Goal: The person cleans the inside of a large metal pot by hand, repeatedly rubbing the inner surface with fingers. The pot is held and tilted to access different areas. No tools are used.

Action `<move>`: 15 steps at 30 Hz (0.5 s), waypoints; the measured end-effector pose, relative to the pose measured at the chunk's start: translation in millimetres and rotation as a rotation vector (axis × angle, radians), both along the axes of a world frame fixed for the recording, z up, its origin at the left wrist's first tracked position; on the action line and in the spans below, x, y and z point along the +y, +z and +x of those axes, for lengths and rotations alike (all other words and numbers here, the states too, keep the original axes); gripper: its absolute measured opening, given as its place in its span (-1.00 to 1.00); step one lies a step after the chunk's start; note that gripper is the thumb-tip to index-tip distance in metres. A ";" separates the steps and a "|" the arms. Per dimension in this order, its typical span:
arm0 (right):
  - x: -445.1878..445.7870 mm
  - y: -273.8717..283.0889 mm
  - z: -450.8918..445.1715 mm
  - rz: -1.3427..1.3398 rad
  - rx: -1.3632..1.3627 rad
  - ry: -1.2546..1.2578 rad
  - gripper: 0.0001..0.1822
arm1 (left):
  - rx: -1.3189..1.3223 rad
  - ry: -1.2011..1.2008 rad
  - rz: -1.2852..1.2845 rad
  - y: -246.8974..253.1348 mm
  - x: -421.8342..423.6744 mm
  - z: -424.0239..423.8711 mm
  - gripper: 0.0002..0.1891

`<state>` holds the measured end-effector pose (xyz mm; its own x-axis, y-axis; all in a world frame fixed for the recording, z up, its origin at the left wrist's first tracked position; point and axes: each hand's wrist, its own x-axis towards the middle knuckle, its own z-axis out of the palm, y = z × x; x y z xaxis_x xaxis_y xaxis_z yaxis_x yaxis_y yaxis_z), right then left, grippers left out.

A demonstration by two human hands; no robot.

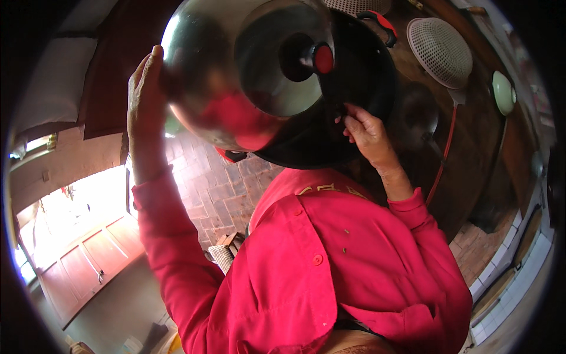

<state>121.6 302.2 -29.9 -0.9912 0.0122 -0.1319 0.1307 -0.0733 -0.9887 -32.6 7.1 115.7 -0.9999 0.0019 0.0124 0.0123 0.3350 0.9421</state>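
My left hand (pixel 148 93) grips the left rim of a large shiny metal lid (pixel 199 66) with a red-topped knob (pixel 323 58). The lid is held over the left part of a big black wok (pixel 367 75), which has red and black side handles (pixel 383 25). Above the near part of the wok is my right hand (pixel 365 130), fingers bent and pinched together around something small and dark that I cannot make out. The lid hides much of the wok.
Right of the wok, a white perforated strainer (pixel 440 53) with a red handle, a dark ladle (pixel 420 115) and a pale green bowl (pixel 504 93) rest on the dark wooden table (pixel 468 132). Another perforated basket (pixel 360 5) is at the top. Below lies a brick floor (pixel 221 190).
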 end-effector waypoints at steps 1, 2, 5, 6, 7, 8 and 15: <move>-1.4 -0.2 0.3 0.020 0.006 0.008 -0.69 | -0.003 0.033 0.010 -3.6 -0.6 -5.1 -0.59; -3.2 1.3 0.7 0.040 0.012 0.016 -0.69 | -0.047 0.113 0.056 -5.7 5.1 -6.2 -0.62; -7.2 6.2 0.8 0.058 0.013 0.066 -0.72 | -0.056 0.148 0.055 -3.2 24.2 1.0 -0.67; -10.2 11.9 1.0 0.015 -0.003 0.082 -0.72 | -0.056 0.157 0.047 -0.5 25.9 4.7 -0.67; -14.0 16.6 1.4 -0.027 -0.017 0.099 -0.73 | -0.056 0.167 0.040 0.8 28.3 5.2 -0.67; -19.6 16.7 2.0 -0.078 -0.023 0.108 -0.72 | 0.005 0.165 0.049 -4.1 27.5 3.8 -0.65; -51.3 55.7 -13.6 -0.122 0.121 0.224 -0.78 | 0.157 0.131 -0.184 -4.9 38.6 20.3 -0.60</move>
<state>108.0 250.9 25.8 -0.9759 -0.2181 0.0002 0.0390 -0.1755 -0.9837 -12.4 45.7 110.8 -0.9777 -0.1105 0.1787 0.0988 0.5086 0.8553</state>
